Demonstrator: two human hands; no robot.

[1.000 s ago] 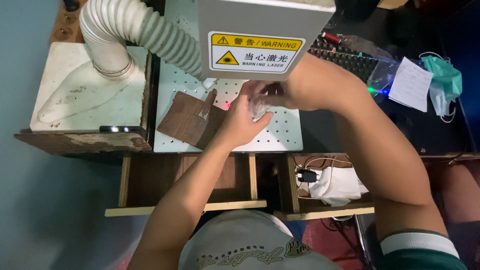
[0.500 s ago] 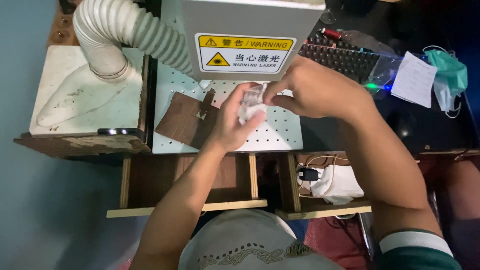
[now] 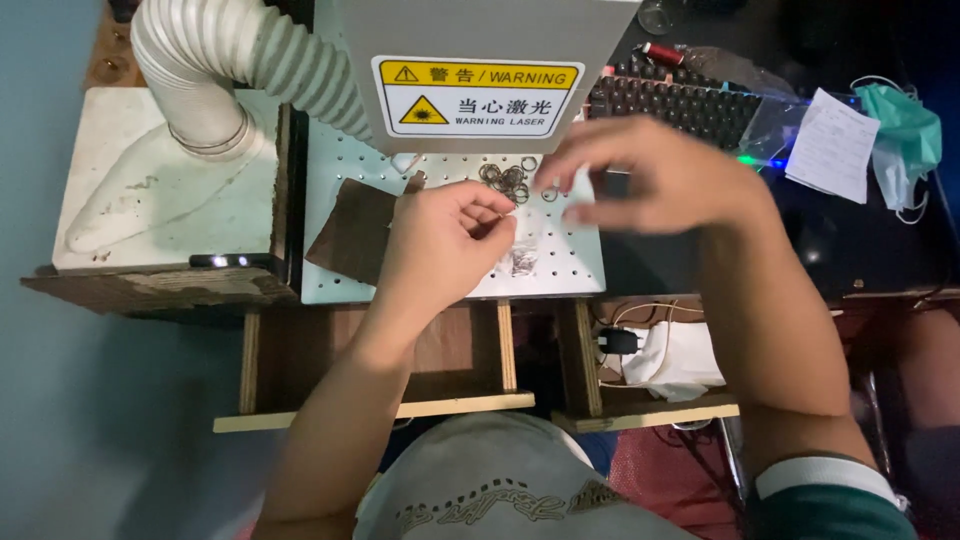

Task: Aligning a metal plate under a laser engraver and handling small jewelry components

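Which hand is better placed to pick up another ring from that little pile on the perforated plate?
Right hand, probably: its fingertips hover beside the pile of metal rings, while the left hand is curled shut lower down.

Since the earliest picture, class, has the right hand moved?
Yes. The right hand has drawn rightward, away from the left hand, and now sits below the warning label's right end.

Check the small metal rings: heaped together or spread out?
Heaped: the metal rings lie overlapping in one cluster on the perforated plate.
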